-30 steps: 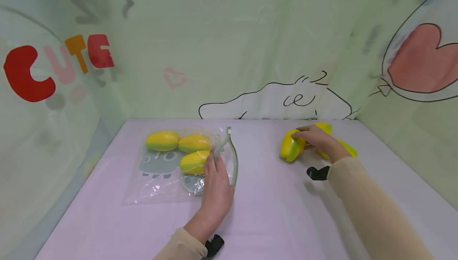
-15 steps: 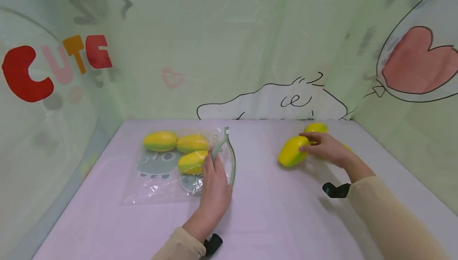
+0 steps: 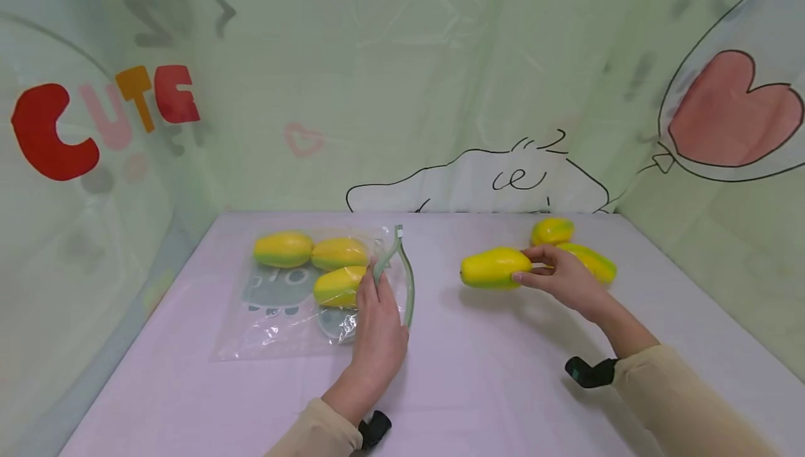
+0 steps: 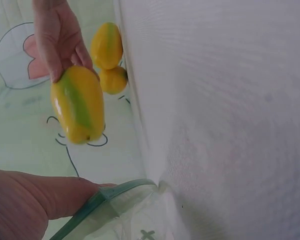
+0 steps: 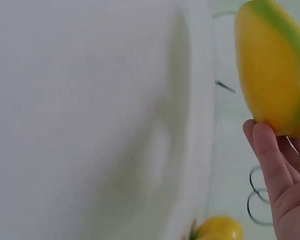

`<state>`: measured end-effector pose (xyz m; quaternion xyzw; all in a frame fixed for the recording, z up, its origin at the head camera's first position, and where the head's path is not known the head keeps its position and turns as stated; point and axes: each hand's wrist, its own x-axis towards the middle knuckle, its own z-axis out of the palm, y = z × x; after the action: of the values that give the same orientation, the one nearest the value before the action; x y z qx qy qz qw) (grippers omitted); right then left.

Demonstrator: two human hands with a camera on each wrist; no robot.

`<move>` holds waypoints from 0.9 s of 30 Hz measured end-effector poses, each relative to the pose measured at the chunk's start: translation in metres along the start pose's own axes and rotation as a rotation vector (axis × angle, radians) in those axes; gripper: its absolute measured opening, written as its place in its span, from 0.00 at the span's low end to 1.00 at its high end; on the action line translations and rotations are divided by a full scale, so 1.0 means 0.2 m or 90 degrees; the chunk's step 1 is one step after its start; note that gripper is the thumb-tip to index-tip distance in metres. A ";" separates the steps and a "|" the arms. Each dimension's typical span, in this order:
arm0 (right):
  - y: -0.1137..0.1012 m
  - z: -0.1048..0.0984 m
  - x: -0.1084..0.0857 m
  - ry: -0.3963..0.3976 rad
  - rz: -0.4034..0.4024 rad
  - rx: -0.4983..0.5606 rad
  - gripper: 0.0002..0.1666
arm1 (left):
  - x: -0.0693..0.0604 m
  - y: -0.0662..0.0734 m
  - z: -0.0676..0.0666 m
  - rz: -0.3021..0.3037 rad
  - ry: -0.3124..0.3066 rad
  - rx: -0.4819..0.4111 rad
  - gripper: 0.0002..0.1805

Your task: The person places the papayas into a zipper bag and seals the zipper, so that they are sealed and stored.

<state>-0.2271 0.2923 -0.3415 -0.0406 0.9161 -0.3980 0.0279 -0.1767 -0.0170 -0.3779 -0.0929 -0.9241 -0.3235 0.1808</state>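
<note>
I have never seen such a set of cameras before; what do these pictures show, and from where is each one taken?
No machine here: these are a person's two bare hands. One camera, worn on the head, looks forward and down; two others, one on each wrist, look at that hand's work. The right hand, with its grip at one end, holds an oval yellow fruit with green streaks above the pale lilac table. The left hand touches the mouth of a clear plastic bag with a green edge; three similar fruits lie inside. Two more such fruits lie on the table.
</note>
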 end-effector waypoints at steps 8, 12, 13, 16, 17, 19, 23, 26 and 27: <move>-0.13 0.25 0.09 -0.067 -0.040 0.046 0.31 | 0.00 0.00 -0.01 -0.014 -0.020 -0.012 0.47; -0.19 0.35 0.14 -0.079 -0.049 0.047 0.31 | 0.00 0.00 -0.01 -0.014 -0.031 -0.008 0.46; -0.21 0.37 0.15 -0.079 -0.047 0.048 0.31 | 0.00 0.00 -0.01 -0.013 -0.031 -0.009 0.46; -0.25 0.42 0.18 -0.082 -0.051 0.049 0.31 | -0.01 0.01 -0.01 -0.010 -0.030 -0.012 0.44; -0.25 0.43 0.20 -0.083 -0.048 0.052 0.31 | -0.01 0.01 -0.01 -0.006 -0.027 -0.012 0.44; -0.27 0.46 0.21 -0.088 -0.049 0.056 0.31 | -0.01 0.01 -0.01 -0.001 -0.023 -0.009 0.44; -0.28 0.49 0.23 -0.090 -0.052 0.061 0.30 | -0.01 0.01 -0.01 0.003 -0.026 0.010 0.43; -0.29 0.52 0.23 -0.084 -0.051 0.062 0.29 | -0.01 0.01 -0.01 0.002 -0.028 0.021 0.43; -0.30 0.53 0.23 -0.083 -0.051 0.063 0.29 | -0.01 0.00 -0.01 0.001 -0.028 0.023 0.43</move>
<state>-0.2613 0.1694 -0.3704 -0.1020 0.8890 -0.4402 0.0737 -0.1748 -0.0172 -0.3771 -0.0975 -0.9335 -0.3047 0.1621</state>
